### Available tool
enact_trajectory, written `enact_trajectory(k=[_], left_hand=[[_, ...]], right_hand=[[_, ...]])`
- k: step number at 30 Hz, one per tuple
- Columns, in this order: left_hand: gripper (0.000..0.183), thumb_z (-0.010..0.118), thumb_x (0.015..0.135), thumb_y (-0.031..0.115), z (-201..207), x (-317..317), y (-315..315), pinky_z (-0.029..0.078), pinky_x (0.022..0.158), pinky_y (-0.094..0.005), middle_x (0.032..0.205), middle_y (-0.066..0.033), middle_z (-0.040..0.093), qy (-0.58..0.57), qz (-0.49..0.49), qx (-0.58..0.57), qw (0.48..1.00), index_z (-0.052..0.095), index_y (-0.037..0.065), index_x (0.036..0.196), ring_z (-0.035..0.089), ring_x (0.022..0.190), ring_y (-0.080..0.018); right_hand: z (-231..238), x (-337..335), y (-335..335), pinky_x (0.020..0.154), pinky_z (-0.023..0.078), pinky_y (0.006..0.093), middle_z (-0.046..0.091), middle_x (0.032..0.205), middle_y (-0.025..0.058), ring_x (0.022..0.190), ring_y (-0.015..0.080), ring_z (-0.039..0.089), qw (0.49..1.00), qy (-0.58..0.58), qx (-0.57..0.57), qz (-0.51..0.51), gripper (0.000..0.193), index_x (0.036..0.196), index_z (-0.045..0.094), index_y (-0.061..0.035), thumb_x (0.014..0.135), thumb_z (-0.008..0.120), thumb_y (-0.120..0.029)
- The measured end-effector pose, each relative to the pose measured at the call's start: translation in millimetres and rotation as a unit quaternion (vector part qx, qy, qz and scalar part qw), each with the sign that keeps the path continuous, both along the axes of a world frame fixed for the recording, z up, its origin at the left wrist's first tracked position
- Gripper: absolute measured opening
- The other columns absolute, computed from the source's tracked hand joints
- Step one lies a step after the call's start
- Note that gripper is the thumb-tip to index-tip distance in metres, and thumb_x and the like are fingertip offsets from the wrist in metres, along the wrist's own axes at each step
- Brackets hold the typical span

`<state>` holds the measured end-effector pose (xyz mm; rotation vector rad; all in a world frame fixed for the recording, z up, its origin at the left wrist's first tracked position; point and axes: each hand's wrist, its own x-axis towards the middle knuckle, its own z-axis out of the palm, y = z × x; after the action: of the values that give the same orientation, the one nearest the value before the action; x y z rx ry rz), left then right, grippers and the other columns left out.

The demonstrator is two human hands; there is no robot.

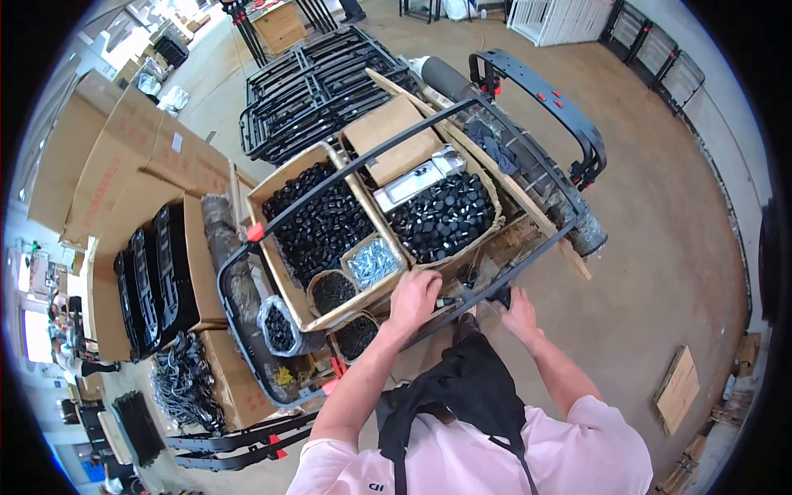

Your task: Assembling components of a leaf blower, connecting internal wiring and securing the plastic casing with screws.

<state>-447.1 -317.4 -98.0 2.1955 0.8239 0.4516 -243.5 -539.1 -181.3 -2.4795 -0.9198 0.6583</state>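
Black metal tubing, bent into a large rounded rectangular frame (396, 144), passes just under both hands along its near side. At that near bar, the right hand (518, 315) has its fingers bent around a small black piece (501, 294); whether it clasps the piece or only presses it, I cannot tell. The left hand (412, 299), its fingers curled downward, is at the near corner of a shallow tan tray (262, 266), close to the bar; its fingertips are hidden, so I cannot tell what, if anything, they pinch.

Inside the tray lie many small glossy black plastic parts (318, 216), with a tub of silvery screws (373, 262) and a round tub of fine dark pieces (332, 291) at the near end. Just beside it to the right, round black caps (445, 216) fill a second container, with a silver metal box (419, 181) at its far edge and a flat brown cardboard box (392, 139) beyond. A bag-lined tub of black pieces (279, 327) stands near the tray's left corner.

Farther right, a long wooden plank (528, 206) lies next to a wrapped grey roller (588, 237). Past the containers, black metal frames (318, 91) are stacked; at left, an open carton holds upright black panels (157, 272).
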Motion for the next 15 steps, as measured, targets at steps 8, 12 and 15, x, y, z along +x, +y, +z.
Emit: enact_trajectory(k=[8,12,15], left_hand=[[0.037,0.069,0.097,0.02,-68,133,70,0.053,0.1,-0.0497,0.122,-0.0177,0.065,0.172,0.044,0.023,0.984,0.066,0.017,0.134,0.064,0.116,-0.0391],[0.036,0.073,0.094,0.016,-77,145,82,0.057,0.089,-0.0501,0.115,-0.0209,0.064,0.215,0.001,0.052,0.975,0.062,0.009,0.127,0.067,0.106,-0.0405],[0.032,0.07,0.098,0.021,-76,132,93,0.057,0.089,-0.051,0.117,-0.0215,0.064,0.227,-0.031,0.033,0.973,0.06,0.003,0.122,0.069,0.105,-0.0421]], right_hand=[[-66,123,70,0.108,0.051,0.051,0.059,0.134,0.0292,0.126,0.0473,0.06,0.997,-0.055,-0.047,0.008,0.073,0.152,0.046,-0.0018,0.084,0.07,-0.01],[-84,132,79,0.11,0.049,0.0523,0.054,0.139,0.0317,0.128,0.0491,0.058,0.996,-0.022,-0.088,0.005,0.073,0.153,0.045,-0.0027,0.085,0.069,-0.009],[-71,127,75,0.109,0.05,0.0533,0.052,0.142,0.0329,0.127,0.0494,0.058,0.994,-0.011,-0.089,0.07,0.066,0.15,0.047,-0.0017,0.088,0.065,-0.012]])
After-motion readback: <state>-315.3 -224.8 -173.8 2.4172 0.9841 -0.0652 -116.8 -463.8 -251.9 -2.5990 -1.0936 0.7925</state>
